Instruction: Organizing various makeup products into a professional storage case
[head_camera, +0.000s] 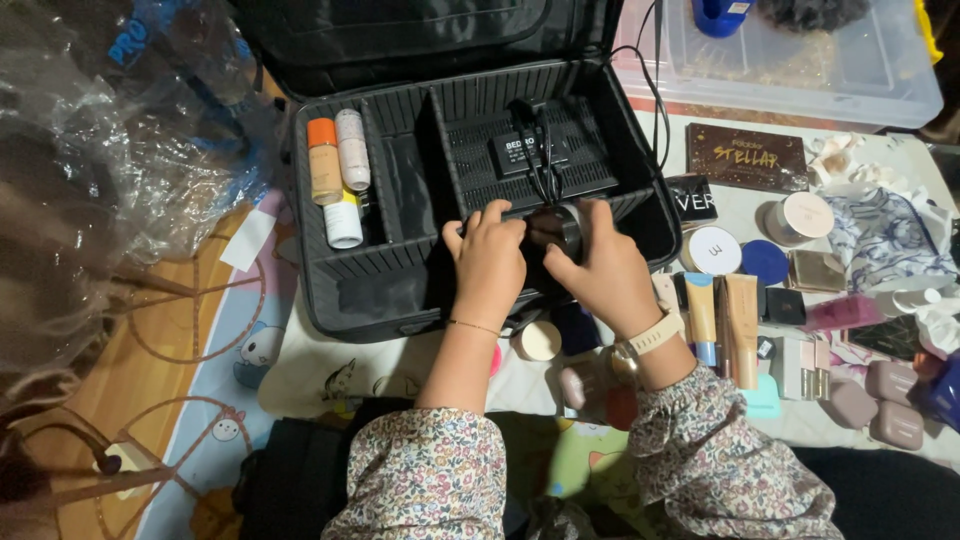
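- Cartoon-printed mat under everything, with an open black case set on it as the landmark.
- Left of the case: crinkled clear plastic wrap and bare wood floor.
- Inside the case, left compartment: three bottles lying side by side (one orange-capped, one pale, one white).
- Inside the case, large right compartment: black ribbed block with a black cord looped across it.
- At the front wall of that compartment: small dark round jar, pinched between both hands.
- Left hand curled over the case's front edge, fingertips touching the jar.
- Right hand wrapped around the jar's other side, pale watch on the wrist.
- Right of the case: scattered makeup, including a dark palette, round compacts and tubes.
- Behind the case, to the right: clear plastic bin.
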